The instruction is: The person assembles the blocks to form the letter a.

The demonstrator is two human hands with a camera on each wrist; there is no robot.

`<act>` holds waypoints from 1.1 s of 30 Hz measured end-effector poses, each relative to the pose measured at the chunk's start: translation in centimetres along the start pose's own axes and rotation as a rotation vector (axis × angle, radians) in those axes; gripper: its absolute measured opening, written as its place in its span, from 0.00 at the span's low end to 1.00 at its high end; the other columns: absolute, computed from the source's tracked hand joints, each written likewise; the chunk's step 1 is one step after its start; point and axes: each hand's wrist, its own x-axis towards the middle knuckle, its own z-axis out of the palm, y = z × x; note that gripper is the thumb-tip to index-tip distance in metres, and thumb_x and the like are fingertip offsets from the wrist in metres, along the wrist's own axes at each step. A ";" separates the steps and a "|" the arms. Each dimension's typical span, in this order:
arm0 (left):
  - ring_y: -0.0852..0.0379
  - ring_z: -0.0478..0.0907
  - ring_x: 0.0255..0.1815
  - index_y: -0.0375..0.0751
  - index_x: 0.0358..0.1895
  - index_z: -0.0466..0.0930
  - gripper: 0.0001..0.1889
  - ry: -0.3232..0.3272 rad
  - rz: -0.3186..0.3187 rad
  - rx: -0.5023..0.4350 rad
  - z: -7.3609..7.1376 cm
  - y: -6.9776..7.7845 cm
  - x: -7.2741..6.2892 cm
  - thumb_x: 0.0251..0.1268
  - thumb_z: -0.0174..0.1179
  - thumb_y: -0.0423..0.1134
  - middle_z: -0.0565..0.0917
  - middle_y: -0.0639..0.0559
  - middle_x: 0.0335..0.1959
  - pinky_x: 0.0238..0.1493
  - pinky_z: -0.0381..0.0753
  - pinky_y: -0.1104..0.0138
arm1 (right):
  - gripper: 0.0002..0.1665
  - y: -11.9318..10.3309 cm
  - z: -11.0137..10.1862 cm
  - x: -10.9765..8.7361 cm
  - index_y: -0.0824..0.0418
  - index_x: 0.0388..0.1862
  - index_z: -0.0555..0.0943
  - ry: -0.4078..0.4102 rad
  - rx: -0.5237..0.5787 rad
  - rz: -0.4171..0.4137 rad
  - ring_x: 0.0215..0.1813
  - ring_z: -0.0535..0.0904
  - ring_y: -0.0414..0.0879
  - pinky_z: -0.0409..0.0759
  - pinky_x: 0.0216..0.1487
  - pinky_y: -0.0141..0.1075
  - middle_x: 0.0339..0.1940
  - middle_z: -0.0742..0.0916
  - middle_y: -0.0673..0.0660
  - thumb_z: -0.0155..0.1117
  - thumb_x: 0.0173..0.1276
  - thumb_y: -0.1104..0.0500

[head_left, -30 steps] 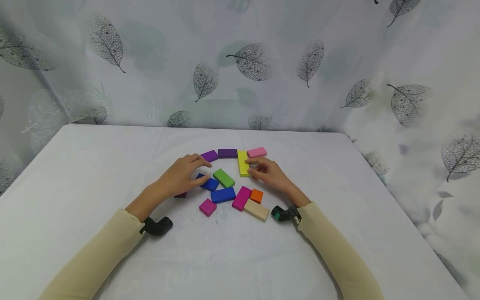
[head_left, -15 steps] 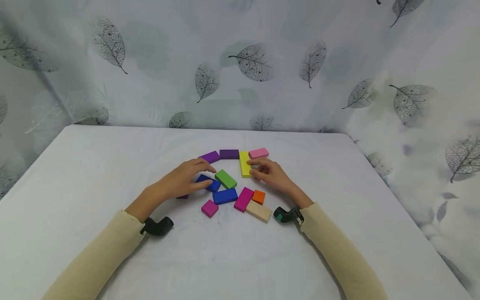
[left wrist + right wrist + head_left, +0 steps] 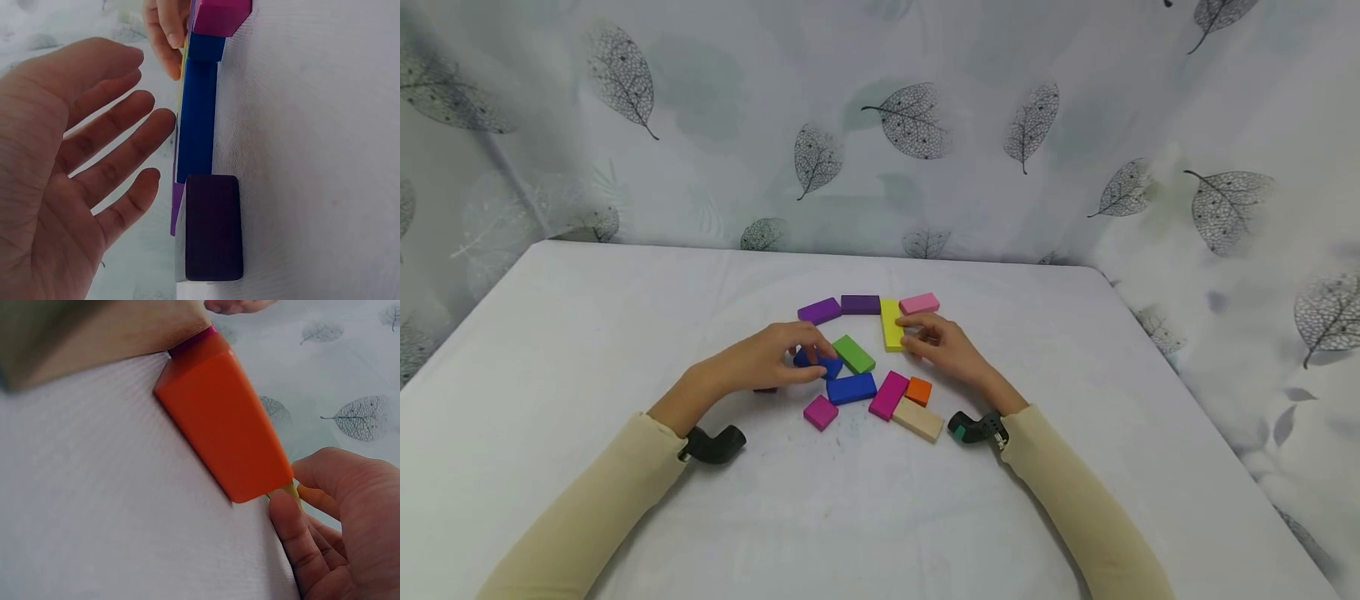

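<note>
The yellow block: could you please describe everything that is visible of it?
The yellow block is a plain, oblong piece, smooth and painted-looking. It lies flat on the white table, its long side running away from the person. At its far end, the dark purple block sits to the left and the pink block to the right; contact is hard to tell. The right hand grips its right edge, hiding part of it.

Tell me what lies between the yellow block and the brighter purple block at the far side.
The dark purple block lies between the yellow block and the brighter purple block; the head view shows it.
</note>
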 end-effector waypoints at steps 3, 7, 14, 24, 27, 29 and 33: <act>0.54 0.79 0.44 0.39 0.50 0.82 0.14 -0.021 0.015 -0.030 0.0 0.0 0.0 0.60 0.66 0.35 0.83 0.50 0.45 0.45 0.81 0.59 | 0.23 0.0 0.0 0.0 0.69 0.64 0.74 0.001 0.000 0.000 0.44 0.77 0.54 0.74 0.38 0.28 0.56 0.80 0.67 0.59 0.71 0.64; 0.53 0.79 0.43 0.38 0.49 0.82 0.14 -0.042 0.036 -0.059 -0.1 0.1 0.0 0.59 0.68 0.35 0.84 0.49 0.45 0.45 0.81 0.57 | 0.23 0.1 0.0 0.0 0.69 0.63 0.74 0.002 0.000 -0.004 0.44 0.77 0.54 0.74 0.38 0.28 0.56 0.80 0.67 0.59 0.71 0.64; 0.52 0.79 0.44 0.38 0.46 0.83 0.14 -0.106 0.048 -0.099 -0.1 0.2 -0.1 0.58 0.69 0.38 0.84 0.49 0.44 0.45 0.78 0.59 | 0.23 0.2 0.0 0.0 0.69 0.63 0.74 0.000 0.005 -0.011 0.41 0.77 0.53 0.74 0.37 0.28 0.53 0.81 0.67 0.59 0.71 0.65; 0.55 0.78 0.45 0.42 0.46 0.83 0.16 -0.235 -0.014 -0.108 0.2 1.0 0.0 0.56 0.71 0.41 0.82 0.54 0.43 0.50 0.79 0.62 | 0.23 0.2 0.0 -0.1 0.70 0.63 0.74 -0.001 0.008 -0.025 0.42 0.78 0.54 0.74 0.38 0.28 0.54 0.81 0.67 0.60 0.71 0.65; 0.56 0.78 0.45 0.42 0.46 0.83 0.15 -0.238 -0.017 -0.105 0.2 1.0 0.0 0.56 0.71 0.41 0.82 0.54 0.43 0.50 0.79 0.62 | 0.23 0.2 0.0 0.0 0.70 0.63 0.74 -0.001 0.008 -0.022 0.42 0.78 0.54 0.74 0.38 0.28 0.55 0.80 0.67 0.59 0.71 0.65; 0.57 0.78 0.45 0.43 0.45 0.83 0.14 -0.247 -0.026 -0.099 0.2 1.0 0.0 0.56 0.71 0.41 0.82 0.55 0.42 0.49 0.79 0.63 | 0.23 0.3 0.0 0.1 0.70 0.63 0.74 -0.001 0.006 -0.020 0.42 0.78 0.54 0.74 0.38 0.28 0.55 0.80 0.67 0.59 0.71 0.65; 0.58 0.78 0.45 0.45 0.44 0.83 0.15 -0.277 -0.077 -0.106 0.1 1.3 -0.1 0.54 0.73 0.43 0.82 0.58 0.41 0.51 0.78 0.63 | 0.23 1.8 0.3 0.7 0.70 0.63 0.74 0.001 0.006 -0.021 0.42 0.78 0.54 0.74 0.37 0.28 0.55 0.80 0.67 0.59 0.71 0.65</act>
